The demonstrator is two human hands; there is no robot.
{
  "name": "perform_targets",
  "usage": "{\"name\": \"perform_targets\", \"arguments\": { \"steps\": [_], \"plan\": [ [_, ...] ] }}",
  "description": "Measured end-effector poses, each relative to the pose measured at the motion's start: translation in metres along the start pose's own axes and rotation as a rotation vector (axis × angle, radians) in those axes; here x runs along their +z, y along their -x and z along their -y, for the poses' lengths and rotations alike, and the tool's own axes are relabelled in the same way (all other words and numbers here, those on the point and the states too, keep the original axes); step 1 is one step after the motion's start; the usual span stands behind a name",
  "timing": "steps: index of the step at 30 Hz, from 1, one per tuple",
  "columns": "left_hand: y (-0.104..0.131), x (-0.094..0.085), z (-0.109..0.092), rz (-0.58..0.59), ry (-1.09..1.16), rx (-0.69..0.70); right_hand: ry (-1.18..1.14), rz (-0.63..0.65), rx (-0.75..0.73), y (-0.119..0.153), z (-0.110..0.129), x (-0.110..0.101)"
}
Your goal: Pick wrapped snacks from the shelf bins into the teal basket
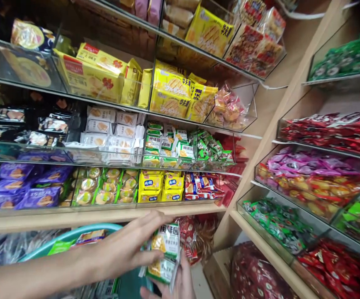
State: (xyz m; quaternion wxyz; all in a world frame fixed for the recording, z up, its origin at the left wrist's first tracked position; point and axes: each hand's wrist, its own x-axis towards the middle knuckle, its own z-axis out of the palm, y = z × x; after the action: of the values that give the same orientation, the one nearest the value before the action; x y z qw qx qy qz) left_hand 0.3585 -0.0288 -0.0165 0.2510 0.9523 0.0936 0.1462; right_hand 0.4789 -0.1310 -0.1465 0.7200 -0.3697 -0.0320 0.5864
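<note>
Left hand (128,245) grips the white-and-green packets (164,248), thumb across the front, fingers at the upper left; right hand (183,277) has its fingers closed round their lower right side; the packets are held upright, slightly tilted, between both hands, near the right edge of the teal tub (138,280). Wooden shelf (37,221) just behind; above it, yellow packets (161,187) in a clear bin, purple packets (40,195) further left; similar white-and-green packs (170,145) one tier higher.
</note>
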Motion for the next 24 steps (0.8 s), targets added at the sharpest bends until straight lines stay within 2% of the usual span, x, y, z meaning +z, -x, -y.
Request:
{"name": "perform_targets", "arguments": {
  "steps": [5, 11, 18, 24],
  "plan": [
    [0.007, 0.008, 0.001, 0.096, 0.066, 0.001, -0.047, 0.007, 0.161, 0.005, 0.007, 0.013],
    [0.014, 0.012, 0.002, 0.137, 0.012, 0.001, -0.042, 0.034, 0.110, 0.017, 0.006, 0.015],
    [0.017, 0.006, 0.003, 0.265, -0.248, -0.090, 0.086, 0.097, 0.181, 0.015, -0.012, 0.028],
    [0.022, 0.013, 0.015, 0.395, -0.332, -0.149, 0.087, 0.129, 0.211, 0.010, -0.035, 0.032]
  ]
}}
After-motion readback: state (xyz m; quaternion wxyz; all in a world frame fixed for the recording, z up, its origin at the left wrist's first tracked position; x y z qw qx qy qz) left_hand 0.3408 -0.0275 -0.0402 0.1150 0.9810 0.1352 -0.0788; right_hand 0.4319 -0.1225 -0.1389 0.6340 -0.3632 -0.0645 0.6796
